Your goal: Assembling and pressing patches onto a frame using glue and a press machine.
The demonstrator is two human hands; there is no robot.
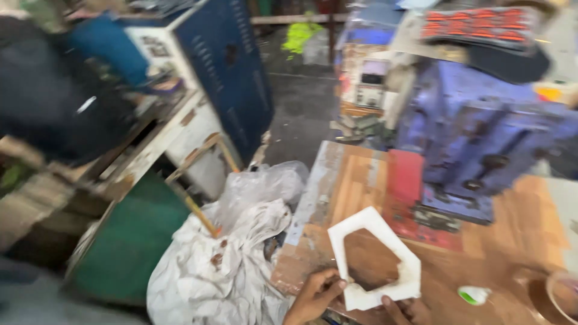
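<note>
1. Left hand (314, 296) at the bottom centre of the frame, fingers curled, thumb and fingertips pinching the lower left corner of a white frame piece (374, 260).
2. Right hand (404, 310) just peeking in at the bottom edge, fingers up against the lower right rim of that same white frame piece; only the tips show, so how firmly it grips I cannot tell.
3. The white frame piece is a flat, angular ring with a hollow middle, lying low over the wooden bench (512, 229) in the lower centre, brown wood showing through its opening.
4. Just right of the hands, a small white and green scrap (474, 295) on the bench surface, near the frame but apart from it.
5. Far lower right corner, a round roll of tape (560, 295), cut off by the frame edge.
6. Above the frame piece, a red flat panel (404, 180) on the bench, and on it a big blue-purple machine block (481, 138) filling the right of the frame.
7. Left of the bench, a heap of crumpled white cloth (223, 265) with clear plastic bagging (265, 183) on top, touching the bench's edge.
8. Further left, a green surface (135, 241), low in the frame.
9. Upper centre-left, a dark blue cabinet (229, 66). Everything up there is blurred.
</note>
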